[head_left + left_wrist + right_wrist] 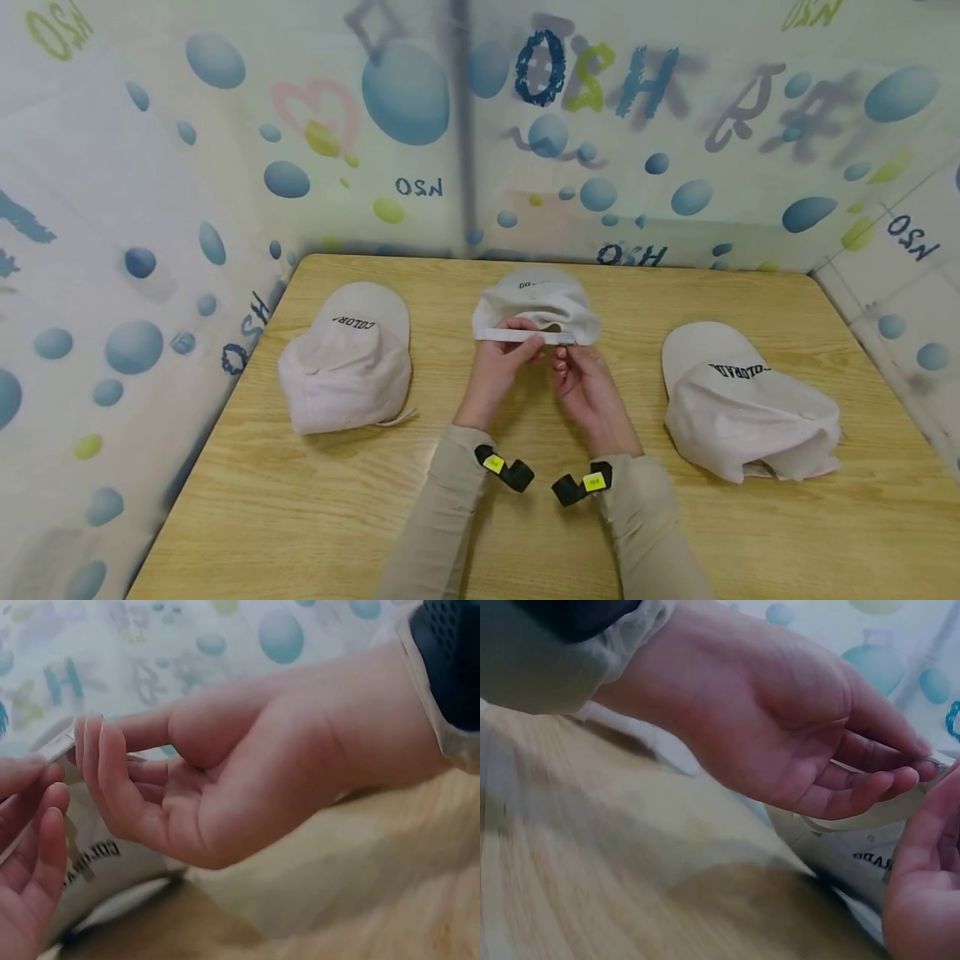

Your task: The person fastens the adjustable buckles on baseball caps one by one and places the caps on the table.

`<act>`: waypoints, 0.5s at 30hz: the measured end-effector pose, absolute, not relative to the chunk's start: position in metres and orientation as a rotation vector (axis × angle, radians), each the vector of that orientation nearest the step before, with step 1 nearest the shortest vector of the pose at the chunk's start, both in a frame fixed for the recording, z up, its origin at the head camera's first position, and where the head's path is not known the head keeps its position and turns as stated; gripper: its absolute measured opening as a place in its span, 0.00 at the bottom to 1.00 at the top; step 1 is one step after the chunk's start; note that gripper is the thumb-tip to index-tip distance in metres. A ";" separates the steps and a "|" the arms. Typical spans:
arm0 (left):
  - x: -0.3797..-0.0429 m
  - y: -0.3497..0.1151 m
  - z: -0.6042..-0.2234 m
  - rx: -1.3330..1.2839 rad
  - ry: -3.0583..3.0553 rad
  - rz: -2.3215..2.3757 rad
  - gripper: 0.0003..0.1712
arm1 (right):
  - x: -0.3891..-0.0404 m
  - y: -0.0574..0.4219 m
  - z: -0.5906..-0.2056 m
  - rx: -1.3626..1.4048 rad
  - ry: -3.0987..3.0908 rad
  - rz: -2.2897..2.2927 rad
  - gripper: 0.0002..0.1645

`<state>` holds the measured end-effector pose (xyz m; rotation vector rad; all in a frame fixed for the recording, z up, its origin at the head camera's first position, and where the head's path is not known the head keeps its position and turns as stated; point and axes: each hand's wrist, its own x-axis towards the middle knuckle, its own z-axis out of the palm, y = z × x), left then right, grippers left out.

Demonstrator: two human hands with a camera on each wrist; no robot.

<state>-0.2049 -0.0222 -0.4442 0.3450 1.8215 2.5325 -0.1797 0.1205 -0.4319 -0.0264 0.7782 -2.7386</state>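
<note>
A cream baseball cap [534, 293] with dark lettering sits at the far middle of the table, its back opening toward the person. Across that opening runs a pale adjustment strap [501, 335]. The left hand [501, 368] pinches the strap between thumb and fingers, some fingers reaching behind it. At the strap's right end is a small greyish buckle [576, 337], where the right hand [591, 387] pinches with thumb and forefinger, its other fingers loosely curled. Both wrist views show the left hand [225, 765] and the right hand [780, 720] meeting close together at the strap.
Another cream cap [348, 367] lies on the left of the wooden table [247, 517], a loose strap end trailing from it. A third cap [750, 408] lies on the right. Printed curtain-like walls [337, 200] stand behind and at both sides.
</note>
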 end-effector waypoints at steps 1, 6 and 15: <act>-0.206 -0.022 -0.449 0.347 1.822 2.542 0.13 | -0.180 0.121 -0.434 -0.002 0.786 -2.736 0.13; -0.206 -0.019 -0.463 0.349 1.881 2.534 0.14 | -0.184 0.123 -0.444 0.076 0.790 -2.722 0.13; -0.203 -0.015 -0.465 0.190 1.836 2.527 0.13 | -0.187 0.130 -0.463 0.030 0.633 -2.704 0.13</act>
